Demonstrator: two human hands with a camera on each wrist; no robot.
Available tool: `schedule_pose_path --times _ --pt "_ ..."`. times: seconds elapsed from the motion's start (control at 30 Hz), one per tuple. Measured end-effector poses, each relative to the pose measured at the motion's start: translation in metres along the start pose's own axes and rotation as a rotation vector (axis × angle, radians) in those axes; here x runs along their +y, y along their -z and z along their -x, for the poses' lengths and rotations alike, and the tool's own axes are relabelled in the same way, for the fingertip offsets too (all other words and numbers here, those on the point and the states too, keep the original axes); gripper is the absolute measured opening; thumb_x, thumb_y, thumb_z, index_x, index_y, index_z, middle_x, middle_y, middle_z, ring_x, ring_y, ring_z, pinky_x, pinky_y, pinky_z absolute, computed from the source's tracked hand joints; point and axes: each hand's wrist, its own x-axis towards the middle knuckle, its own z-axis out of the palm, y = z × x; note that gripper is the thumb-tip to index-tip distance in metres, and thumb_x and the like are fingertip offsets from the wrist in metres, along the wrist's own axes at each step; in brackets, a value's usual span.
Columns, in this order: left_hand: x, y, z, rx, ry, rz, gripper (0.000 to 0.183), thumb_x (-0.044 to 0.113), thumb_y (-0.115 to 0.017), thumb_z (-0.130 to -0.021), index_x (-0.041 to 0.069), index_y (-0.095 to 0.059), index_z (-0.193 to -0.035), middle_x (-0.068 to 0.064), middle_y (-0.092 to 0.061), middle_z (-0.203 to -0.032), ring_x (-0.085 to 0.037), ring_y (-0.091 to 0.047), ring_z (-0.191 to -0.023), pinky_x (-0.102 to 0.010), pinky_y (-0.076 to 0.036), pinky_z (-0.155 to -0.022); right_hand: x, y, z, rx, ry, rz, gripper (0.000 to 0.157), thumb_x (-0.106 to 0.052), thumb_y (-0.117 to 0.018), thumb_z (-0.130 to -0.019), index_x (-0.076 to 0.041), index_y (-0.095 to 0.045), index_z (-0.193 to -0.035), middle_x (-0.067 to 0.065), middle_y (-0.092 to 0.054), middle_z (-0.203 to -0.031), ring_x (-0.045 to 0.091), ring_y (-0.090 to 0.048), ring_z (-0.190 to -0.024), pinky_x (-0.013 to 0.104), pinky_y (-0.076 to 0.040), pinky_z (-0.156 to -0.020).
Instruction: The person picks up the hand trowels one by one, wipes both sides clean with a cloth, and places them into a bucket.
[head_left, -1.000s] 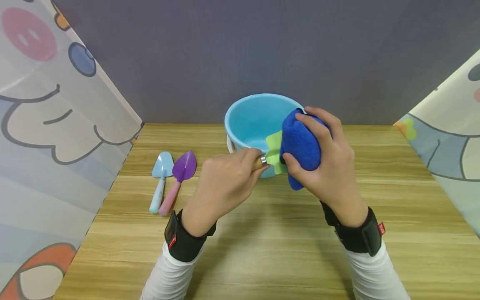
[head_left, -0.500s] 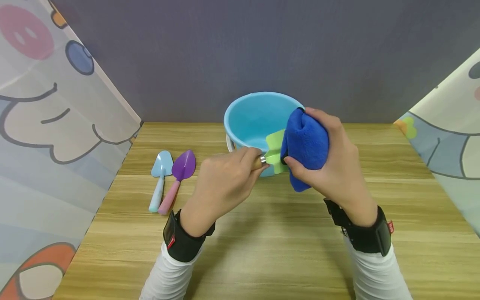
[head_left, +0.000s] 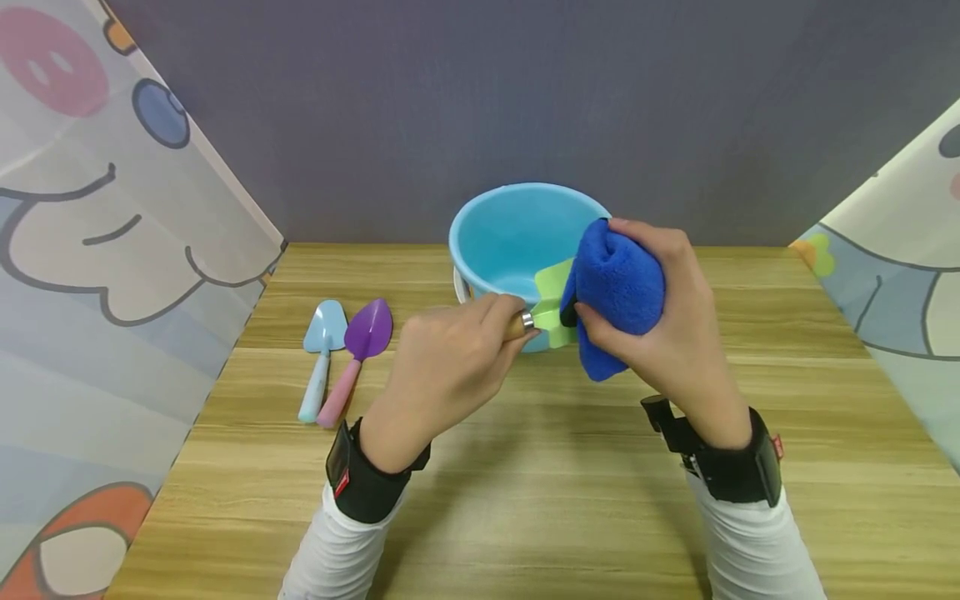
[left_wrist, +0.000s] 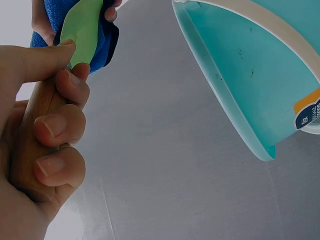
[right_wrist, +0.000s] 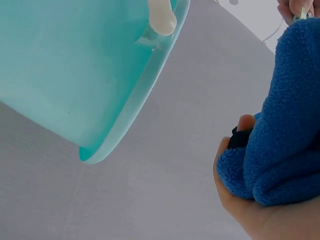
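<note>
My left hand (head_left: 453, 358) grips the wooden handle (left_wrist: 37, 135) of a hand trowel with a light green blade (head_left: 551, 300). In the left wrist view the thumb lies along the handle's top, near the blade. My right hand (head_left: 675, 325) holds a blue cloth (head_left: 618, 283) with dark edging, folded around the far end of the blade, so the tip is hidden. In the right wrist view the cloth fills the palm. Both hands are above the table, just in front of a light blue bucket (head_left: 480, 225).
To the left on the wooden table (head_left: 525, 500) lie a light blue trowel (head_left: 324, 333) and a purple trowel (head_left: 367, 333) with a pink handle, side by side. A grey panel (head_left: 480, 108) stands behind the bucket. Cartoon-printed sheets (head_left: 82, 208) flank the table.
My right hand has shifted slightly to the right with the cloth, its fingers closing further behind it. The left hand and the trowel have stayed nearly still.
</note>
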Motion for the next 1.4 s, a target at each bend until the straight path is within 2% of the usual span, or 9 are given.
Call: schedule_pose_path --times 0.23,0.53,0.77,0.93,1.23,1.4 --pt "-0.001 0.0 -0.001 -0.01 -0.001 0.006 0.023 0.033 -0.062 -0.092 0.01 -0.062 -0.088 0.005 -0.057 -0.06 -0.009 -0.048 -0.044 -0.027 -0.04 -0.034 -0.002 0.0 -0.001 -0.003 -0.044 0.014 0.074 -0.009 -0.082 -0.067 -0.014 -0.051 -0.134 0.023 -0.055 -0.128 0.035 -0.053 -0.113 0.071 -0.044 -0.084" --pt "0.0 -0.001 -0.001 -0.012 -0.018 0.005 0.024 0.035 -0.061 -0.093 0.011 -0.062 -0.089 0.004 -0.057 -0.061 -0.009 -0.048 -0.045 -0.028 -0.042 -0.034 -0.003 0.001 0.0 0.041 -0.08 -0.015 0.072 -0.007 -0.08 -0.071 -0.014 -0.05 -0.136 0.019 -0.056 -0.134 0.035 -0.054 -0.113 0.073 -0.043 -0.084" --pt "0.001 -0.002 0.0 -0.012 -0.024 0.005 0.024 0.035 -0.062 -0.092 0.011 -0.062 -0.09 0.004 -0.06 -0.062 -0.009 -0.05 -0.046 -0.028 -0.043 -0.035 -0.002 0.002 0.0 0.066 -0.092 0.005 0.07 -0.009 -0.079 -0.072 -0.015 -0.05 -0.136 0.019 -0.057 -0.133 0.035 -0.054 -0.113 0.073 -0.044 -0.084" --pt "0.001 -0.001 0.0 -0.013 -0.024 0.01 0.024 0.035 -0.063 -0.092 0.011 -0.061 -0.089 0.005 -0.058 -0.061 -0.009 -0.049 -0.046 -0.028 -0.043 -0.035 -0.002 0.002 0.0 0.097 -0.085 0.002 0.069 -0.008 -0.079 -0.071 -0.013 -0.051 -0.134 0.02 -0.058 -0.132 0.035 -0.055 -0.111 0.071 -0.044 -0.083" --pt "0.0 -0.001 -0.001 0.0 -0.024 0.003 0.023 0.034 -0.063 -0.092 0.011 -0.062 -0.091 0.005 -0.062 -0.062 -0.009 -0.05 -0.047 -0.027 -0.043 -0.035 0.003 0.004 -0.002 0.163 -0.126 -0.024 0.068 -0.008 -0.078 -0.072 -0.012 -0.051 -0.134 0.015 -0.058 -0.133 0.027 -0.054 -0.109 0.064 -0.042 -0.084" --pt "-0.002 0.0 -0.001 0.014 -0.004 -0.01 0.021 0.031 -0.064 -0.091 0.01 -0.063 -0.091 0.005 -0.061 -0.061 -0.009 -0.048 -0.044 -0.027 -0.039 -0.033 0.008 0.008 -0.006 0.236 -0.159 -0.024 0.067 -0.008 -0.078 -0.072 -0.013 -0.053 -0.134 0.003 -0.059 -0.13 0.017 -0.052 -0.108 0.049 -0.04 -0.088"
